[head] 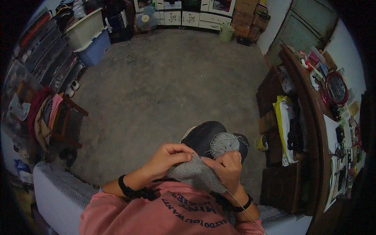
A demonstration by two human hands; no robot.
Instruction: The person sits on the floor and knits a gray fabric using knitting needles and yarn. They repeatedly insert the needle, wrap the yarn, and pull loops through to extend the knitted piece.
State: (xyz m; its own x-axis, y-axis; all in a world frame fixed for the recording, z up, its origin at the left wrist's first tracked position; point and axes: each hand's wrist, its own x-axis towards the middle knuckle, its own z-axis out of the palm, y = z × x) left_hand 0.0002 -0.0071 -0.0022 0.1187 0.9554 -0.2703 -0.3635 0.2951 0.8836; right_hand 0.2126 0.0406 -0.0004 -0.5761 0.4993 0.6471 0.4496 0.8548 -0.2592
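A piece of grey knitting (194,173) hangs between my two hands, in front of my pink top. My left hand (171,157) pinches its upper edge near the needle tips, with thumb and forefinger together. My right hand (227,169) is closed around the other side of the work and a thin knitting needle (243,208), whose long shaft runs down to the lower right past my wrist. A ball of grey yarn (224,144) rests on my dark-clothed lap, just beyond my right hand. The needle tips are too small to tell apart.
At the right stands a dark wooden desk (305,117) with a red-framed mirror (336,88) and papers. A wooden chair (69,117) holding clothes is at the left. Further off are a blue storage box (95,50), a fan (145,19) and a pale green bin (226,33) on the concrete floor.
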